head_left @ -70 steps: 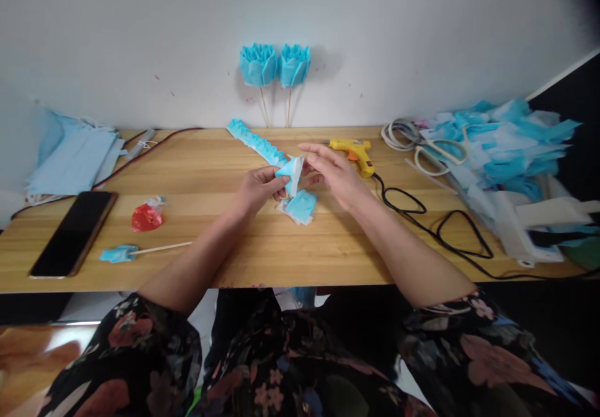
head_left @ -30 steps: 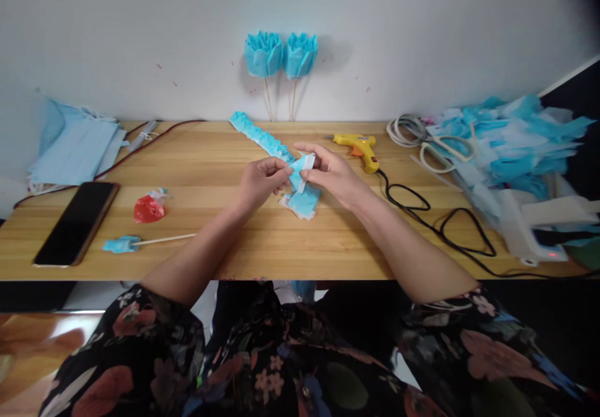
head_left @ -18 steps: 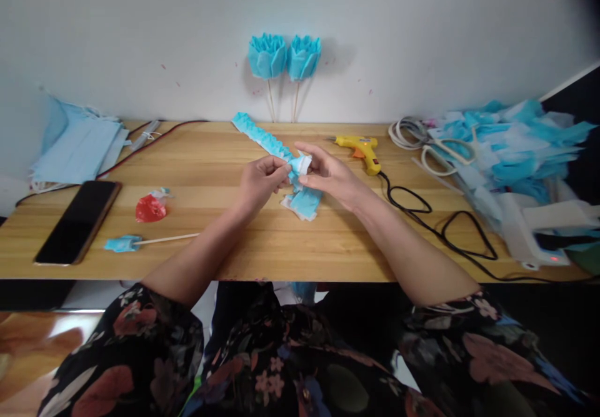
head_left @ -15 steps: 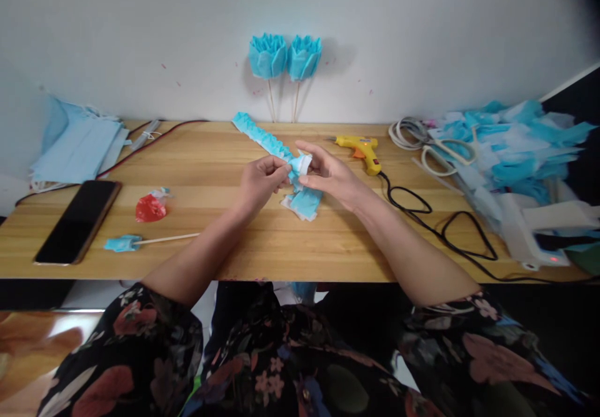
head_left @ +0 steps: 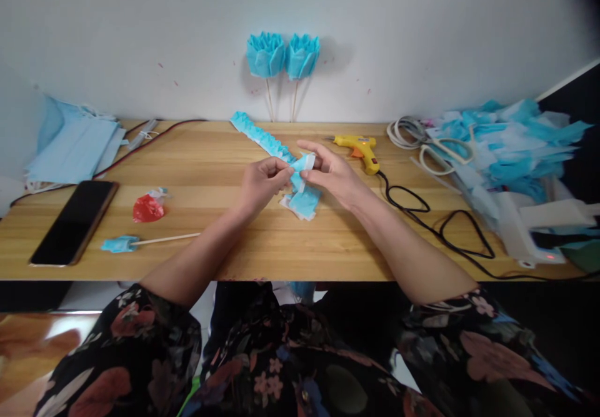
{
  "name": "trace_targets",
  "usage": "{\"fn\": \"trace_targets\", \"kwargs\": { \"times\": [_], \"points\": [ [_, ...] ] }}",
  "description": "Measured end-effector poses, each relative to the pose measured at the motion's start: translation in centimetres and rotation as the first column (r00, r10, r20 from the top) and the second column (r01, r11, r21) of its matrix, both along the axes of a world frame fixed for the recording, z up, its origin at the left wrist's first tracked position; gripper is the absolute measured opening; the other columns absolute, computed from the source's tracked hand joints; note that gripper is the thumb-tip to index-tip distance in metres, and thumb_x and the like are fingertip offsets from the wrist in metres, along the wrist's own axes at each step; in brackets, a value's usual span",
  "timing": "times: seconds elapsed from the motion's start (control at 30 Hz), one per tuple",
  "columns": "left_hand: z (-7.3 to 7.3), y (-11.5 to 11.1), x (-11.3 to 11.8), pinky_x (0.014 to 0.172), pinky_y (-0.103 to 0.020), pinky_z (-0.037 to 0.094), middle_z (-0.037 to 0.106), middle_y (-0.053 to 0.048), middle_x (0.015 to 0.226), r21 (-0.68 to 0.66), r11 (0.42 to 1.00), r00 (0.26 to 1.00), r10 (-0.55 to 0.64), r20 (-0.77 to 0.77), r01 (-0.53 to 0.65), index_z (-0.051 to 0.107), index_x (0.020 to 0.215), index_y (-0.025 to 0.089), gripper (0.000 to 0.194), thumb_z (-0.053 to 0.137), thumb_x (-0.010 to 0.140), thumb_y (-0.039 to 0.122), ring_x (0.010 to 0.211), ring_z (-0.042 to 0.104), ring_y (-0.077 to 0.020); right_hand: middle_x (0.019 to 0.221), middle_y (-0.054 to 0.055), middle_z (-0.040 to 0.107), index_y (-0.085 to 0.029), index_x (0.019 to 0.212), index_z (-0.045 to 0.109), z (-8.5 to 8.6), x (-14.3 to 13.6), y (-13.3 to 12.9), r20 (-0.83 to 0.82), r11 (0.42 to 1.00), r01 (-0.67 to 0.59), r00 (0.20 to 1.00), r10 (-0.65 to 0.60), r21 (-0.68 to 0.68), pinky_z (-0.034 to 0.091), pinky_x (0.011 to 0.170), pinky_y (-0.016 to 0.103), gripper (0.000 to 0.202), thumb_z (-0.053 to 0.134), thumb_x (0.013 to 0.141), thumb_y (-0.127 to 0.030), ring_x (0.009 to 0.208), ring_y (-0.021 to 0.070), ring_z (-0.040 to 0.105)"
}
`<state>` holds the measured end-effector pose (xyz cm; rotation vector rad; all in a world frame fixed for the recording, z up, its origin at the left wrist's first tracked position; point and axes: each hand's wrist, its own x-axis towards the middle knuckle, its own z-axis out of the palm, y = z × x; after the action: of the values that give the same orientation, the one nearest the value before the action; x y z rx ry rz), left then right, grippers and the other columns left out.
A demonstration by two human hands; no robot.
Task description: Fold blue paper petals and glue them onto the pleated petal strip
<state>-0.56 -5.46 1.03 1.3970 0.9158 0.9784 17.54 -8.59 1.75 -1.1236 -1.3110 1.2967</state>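
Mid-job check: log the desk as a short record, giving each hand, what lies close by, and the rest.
left hand: the left hand pinches a folded blue-and-white piece
right hand: the right hand has its thumb on the same piece
under the hands: loose blue pieces
beyond the hands: pleated blue strip
right of the hands: yellow glue gun
left side: black phone, red crumpled scrap, stick with blue wrapping, light-blue masks
far right: blue-and-white heap
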Motion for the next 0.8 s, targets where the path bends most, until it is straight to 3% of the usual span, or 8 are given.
{"fn": "trace_targets", "kwargs": {
  "times": [0.3, 0.57, 0.8],
  "points": [
    [0.06, -0.19, -0.16, 0.05, -0.018, 0.045, 0.065, -0.001, 0.062, -0.035, 0.992, 0.991, -0.123, 0.061, 0.125, 0.064, 0.072, 0.014, 0.03, 0.068, 0.091, 0.037, 0.051, 0.054, -0.0066, 0.086, -0.002, 0.068, -0.027, 0.13, 0.062, 0.32, 0.01, -0.03, -0.003, 1.0, 0.019, 1.0, -0.019, 0.023, 0.058, 0.076, 0.032, 0.053, 0.071, 0.078, -0.018, 0.082, 0.0164, 0.065],
    [-0.65, 0.01, 0.09, 0.047, -0.016, 0.042, 0.062, 0.002, 0.057, -0.039, 0.994, 0.995, -0.101, 0.002, 0.101, 0.064, 0.074, 0.014, 0.017, 0.071, 0.088, 0.02, 0.048, 0.053, -0.0057, 0.085, -0.003, 0.067, -0.03, 0.136, 0.059, -0.12, 0.1, 0.05, -0.019, 0.999, -0.046, 0.999, 0.046, -0.005, 0.058, 0.076, 0.032, 0.06, 0.075, 0.079, -0.023, 0.08, 0.0164, 0.065],
    [0.03, -0.13, 0.01, 0.047, -0.016, 0.041, 0.061, 0.003, 0.057, -0.069, 0.996, 0.999, -0.048, 0.024, 0.05, 0.065, 0.073, 0.015, 0.016, 0.07, 0.088, 0.016, 0.047, 0.051, -0.0047, 0.095, 0.0, 0.07, -0.027, 0.139, 0.058, 0.31, 0.88, 0.15, -0.14, 0.997, -0.069, 0.988, 0.064, -0.034, 0.059, 0.084, 0.034, 0.066, 0.082, 0.079, -0.041, 0.09, 0.0176, 0.068]
  ]
}}
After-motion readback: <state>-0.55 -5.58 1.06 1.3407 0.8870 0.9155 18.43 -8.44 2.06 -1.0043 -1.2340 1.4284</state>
